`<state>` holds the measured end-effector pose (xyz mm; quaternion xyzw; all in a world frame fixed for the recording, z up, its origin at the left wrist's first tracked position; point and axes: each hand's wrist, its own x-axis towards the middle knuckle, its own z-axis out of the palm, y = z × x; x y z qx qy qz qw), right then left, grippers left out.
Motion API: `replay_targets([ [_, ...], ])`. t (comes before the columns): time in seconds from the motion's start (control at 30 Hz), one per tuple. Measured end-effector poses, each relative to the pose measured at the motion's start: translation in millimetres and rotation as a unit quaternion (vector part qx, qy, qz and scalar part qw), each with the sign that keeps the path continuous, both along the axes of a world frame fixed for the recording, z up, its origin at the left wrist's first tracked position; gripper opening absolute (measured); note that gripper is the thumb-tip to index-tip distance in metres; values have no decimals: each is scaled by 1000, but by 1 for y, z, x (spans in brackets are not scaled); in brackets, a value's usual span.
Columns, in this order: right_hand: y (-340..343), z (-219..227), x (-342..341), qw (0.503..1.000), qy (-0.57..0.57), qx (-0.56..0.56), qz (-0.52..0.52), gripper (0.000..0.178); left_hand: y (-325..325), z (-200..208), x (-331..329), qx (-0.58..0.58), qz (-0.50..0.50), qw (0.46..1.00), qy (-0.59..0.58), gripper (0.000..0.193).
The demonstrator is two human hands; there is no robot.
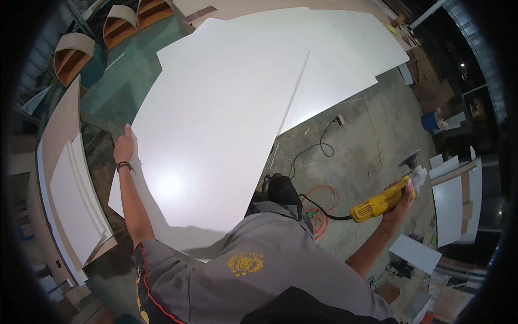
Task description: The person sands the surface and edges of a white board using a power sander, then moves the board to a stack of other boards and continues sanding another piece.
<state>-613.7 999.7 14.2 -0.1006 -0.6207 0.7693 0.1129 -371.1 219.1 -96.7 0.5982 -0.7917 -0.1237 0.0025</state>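
We are pressing our left hand [124, 147], fingers flat, on the white panel's [216, 124] left edge, while our right hand [403, 201] is gripping a yellow angle grinder [386, 200].

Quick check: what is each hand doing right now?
Left hand: open, resting flat on the white panel's edge.
Right hand: closed around the yellow angle grinder.

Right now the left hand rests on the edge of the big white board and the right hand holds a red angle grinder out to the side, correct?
Not quite: the angle grinder in the right hand has a yellow body, not red, with a black cord trailing from it. The head view shows this. The rest stands: the left hand rests on the edge of the large white flat board, and the grinder is held out to the side, over the concrete floor.
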Motion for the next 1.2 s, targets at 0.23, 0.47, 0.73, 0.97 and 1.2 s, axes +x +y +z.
replay_targets([
  [0.23, -10, 4, 7, 999, -33, 13, -36, 33, 23, 24, -8, -40, 32, 999, -5, 95],
  [0.47, -2, 2, 9, 998, -55, 0, -11, 31, 23, 37, 2, 15, 5, 1000, 16, 91],
  [0.73, 11, -1, 4, 996, -41, 6, 79, 32, 30, 63, 70, -11, 42, 999, -8, 88],
  [0.97, 21, 2, 1, 996, -50, 36, 72, 32, 80, 91, 153, -30, 89, 996, -6, 85],
  [1.2, 30, -10, -6, 997, -42, 11, 69, 39, 135, 90, 274, -29, 192, 981, 9, 85],
])
